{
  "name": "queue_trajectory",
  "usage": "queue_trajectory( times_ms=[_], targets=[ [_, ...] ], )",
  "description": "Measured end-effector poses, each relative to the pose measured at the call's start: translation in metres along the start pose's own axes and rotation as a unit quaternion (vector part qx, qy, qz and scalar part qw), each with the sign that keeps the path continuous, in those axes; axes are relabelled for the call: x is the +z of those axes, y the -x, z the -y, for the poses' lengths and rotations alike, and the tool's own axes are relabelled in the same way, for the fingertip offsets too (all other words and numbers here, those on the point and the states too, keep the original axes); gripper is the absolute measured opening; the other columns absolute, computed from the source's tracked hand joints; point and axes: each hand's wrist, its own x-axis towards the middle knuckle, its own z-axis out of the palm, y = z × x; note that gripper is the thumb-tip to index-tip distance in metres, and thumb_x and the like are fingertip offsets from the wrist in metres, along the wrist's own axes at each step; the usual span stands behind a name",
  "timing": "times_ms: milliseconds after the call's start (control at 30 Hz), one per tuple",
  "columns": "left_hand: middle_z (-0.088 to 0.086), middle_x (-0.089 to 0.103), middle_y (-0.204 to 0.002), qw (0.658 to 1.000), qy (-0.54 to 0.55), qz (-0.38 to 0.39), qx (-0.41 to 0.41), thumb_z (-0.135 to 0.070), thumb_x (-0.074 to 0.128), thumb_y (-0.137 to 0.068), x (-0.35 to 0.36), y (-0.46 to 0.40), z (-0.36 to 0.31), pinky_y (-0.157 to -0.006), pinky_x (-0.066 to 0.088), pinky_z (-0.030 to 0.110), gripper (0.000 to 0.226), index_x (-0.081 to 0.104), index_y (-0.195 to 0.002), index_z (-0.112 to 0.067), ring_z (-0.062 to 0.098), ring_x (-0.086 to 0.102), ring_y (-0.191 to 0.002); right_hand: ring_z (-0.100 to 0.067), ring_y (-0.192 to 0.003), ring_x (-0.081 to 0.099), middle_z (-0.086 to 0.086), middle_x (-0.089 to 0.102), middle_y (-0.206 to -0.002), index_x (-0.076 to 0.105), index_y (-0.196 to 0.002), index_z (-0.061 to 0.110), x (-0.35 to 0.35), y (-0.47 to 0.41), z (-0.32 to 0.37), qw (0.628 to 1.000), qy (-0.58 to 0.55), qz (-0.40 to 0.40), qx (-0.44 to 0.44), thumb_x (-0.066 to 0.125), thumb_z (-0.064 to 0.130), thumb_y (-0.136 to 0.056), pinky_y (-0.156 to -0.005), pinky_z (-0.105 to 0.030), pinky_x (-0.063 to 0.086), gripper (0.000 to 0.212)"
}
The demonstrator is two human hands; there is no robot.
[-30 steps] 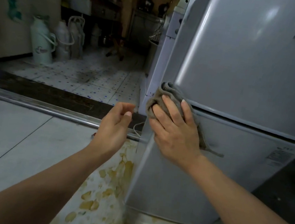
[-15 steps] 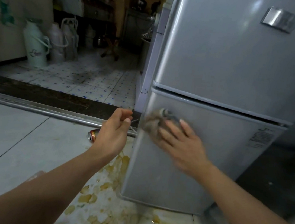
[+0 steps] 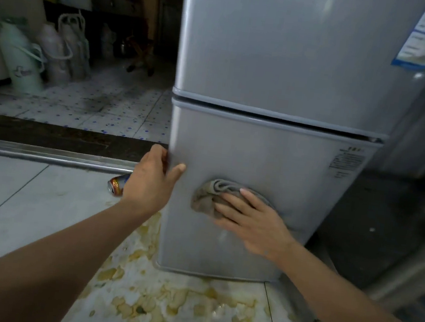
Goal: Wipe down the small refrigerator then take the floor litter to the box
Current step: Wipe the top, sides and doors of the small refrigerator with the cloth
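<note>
The small silver refrigerator [image 3: 283,63] with two doors stands in front of me. My right hand [image 3: 249,220] presses a crumpled grey cloth [image 3: 205,198] flat against the lower door. My left hand [image 3: 151,180] grips the left edge of that lower door, thumb on the front and fingers wrapped around the side. A drink can [image 3: 116,185] lies on its side on the floor just left of the fridge, partly hidden behind my left hand.
Yellowish stained patches [image 3: 163,306] cover the floor tiles at the fridge's foot. A metal door track [image 3: 47,156] crosses the floor at left. Thermos jugs [image 3: 23,59] stand in the room beyond. A dark cabinet [image 3: 399,208] flanks the fridge's right side.
My right hand with the cloth slid down and to the right across the lower door. My left hand moved from the air onto the door's left edge. The view shifted toward the fridge front.
</note>
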Motion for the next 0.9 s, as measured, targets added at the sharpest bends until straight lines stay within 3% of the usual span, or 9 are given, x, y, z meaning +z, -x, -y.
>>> queue_trajectory(
  times_ms=[100, 200, 300, 400, 500, 633, 700, 800, 900],
  targets=[
    [0.007, 0.058, -0.097, 1.000, 0.004, 0.003, -0.001, -0.039, 0.054, -0.089, 0.000, -0.001, 0.002, -0.078, 0.053, 0.047, 0.026, 0.045, -0.100, -0.017, 0.026, 0.058, -0.087, -0.029, -0.131, 0.041, -0.001, 0.049, -0.136, 0.052, -0.131, 0.026, -0.002, -0.005, -0.044, 0.979, -0.001, -0.132, 0.155, 0.043, 0.010, -0.081, -0.117, -0.042, 0.006, 0.054],
    [0.003, 0.058, -0.091, 1.000, 0.022, -0.015, 0.003, -0.039, 0.055, -0.089, 0.005, 0.001, 0.005, -0.074, 0.055, 0.047, 0.023, 0.044, -0.097, -0.020, 0.021, 0.059, -0.082, -0.029, -0.139, 0.023, -0.002, 0.030, -0.146, 0.032, -0.144, 0.027, 0.001, -0.004, -0.061, 0.952, -0.034, -0.175, 0.247, 0.050, 0.006, -0.082, -0.117, -0.043, 0.009, 0.068],
    [-0.004, 0.056, -0.085, 0.999, 0.040, -0.022, 0.010, -0.038, 0.056, -0.088, 0.006, 0.001, 0.007, -0.071, 0.056, 0.047, 0.020, 0.043, -0.095, -0.023, 0.016, 0.059, -0.079, -0.035, -0.134, 0.024, -0.007, 0.031, -0.143, 0.034, -0.141, 0.024, 0.011, 0.010, -0.030, 0.951, -0.074, -0.143, 0.263, 0.048, 0.010, -0.076, -0.113, -0.047, 0.013, 0.067],
    [-0.006, 0.055, -0.084, 0.999, 0.044, -0.027, 0.010, -0.039, 0.056, -0.088, 0.007, 0.001, 0.008, -0.070, 0.057, 0.047, 0.020, 0.043, -0.094, -0.024, 0.014, 0.059, -0.078, -0.035, -0.126, 0.033, -0.007, 0.048, -0.133, 0.046, -0.138, 0.021, 0.018, 0.041, 0.000, 0.981, -0.071, -0.047, 0.173, 0.052, 0.012, -0.068, -0.107, -0.046, 0.021, 0.071],
    [-0.007, 0.054, -0.084, 0.999, 0.042, -0.034, 0.009, -0.039, 0.056, -0.089, 0.010, 0.001, 0.009, -0.068, 0.057, 0.045, 0.020, 0.042, -0.094, -0.025, 0.013, 0.058, -0.077, -0.033, -0.127, 0.033, -0.007, 0.051, -0.133, 0.042, -0.140, 0.019, 0.013, 0.055, -0.007, 0.989, -0.060, -0.038, 0.131, 0.051, 0.010, -0.071, -0.109, -0.045, 0.021, 0.070],
    [-0.006, 0.055, -0.086, 0.998, 0.044, -0.036, 0.004, -0.041, 0.055, -0.088, 0.011, 0.001, 0.012, -0.068, 0.057, 0.044, 0.022, 0.041, -0.095, -0.026, 0.015, 0.059, -0.079, -0.039, -0.134, 0.021, -0.018, 0.031, -0.146, 0.021, -0.148, 0.015, 0.007, 0.038, -0.053, 0.941, -0.101, -0.090, 0.312, 0.075, 0.016, -0.065, -0.112, -0.056, 0.009, 0.099],
    [-0.004, 0.056, -0.087, 0.999, 0.041, -0.036, 0.002, -0.043, 0.054, -0.088, 0.012, 0.001, 0.013, -0.069, 0.057, 0.046, 0.022, 0.041, -0.096, -0.026, 0.016, 0.059, -0.079, -0.041, -0.139, 0.010, -0.016, 0.015, -0.151, 0.010, -0.150, 0.017, 0.006, 0.028, -0.061, 0.906, -0.135, -0.114, 0.384, 0.068, 0.019, -0.072, -0.110, -0.055, 0.002, 0.098],
    [-0.005, 0.056, -0.085, 0.998, 0.035, -0.046, 0.006, -0.043, 0.054, -0.088, 0.013, 0.001, 0.014, -0.068, 0.057, 0.046, 0.022, 0.042, -0.095, -0.025, 0.015, 0.059, -0.077, -0.048, -0.135, 0.014, -0.018, 0.014, -0.149, 0.017, -0.148, 0.013, 0.014, 0.026, -0.022, 0.868, -0.171, -0.122, 0.450, 0.049, 0.025, -0.084, -0.106, -0.061, 0.012, 0.072],
    [-0.005, 0.056, -0.085, 0.998, 0.038, -0.048, 0.005, -0.043, 0.054, -0.088, 0.014, 0.001, 0.015, -0.069, 0.057, 0.045, 0.022, 0.042, -0.095, -0.026, 0.014, 0.059, -0.077, -0.057, -0.129, 0.028, -0.022, 0.017, -0.146, 0.024, -0.145, 0.010, 0.021, 0.039, 0.031, 0.850, -0.198, -0.045, 0.486, 0.067, 0.021, -0.078, -0.101, -0.062, 0.025, 0.080]
  ],
)
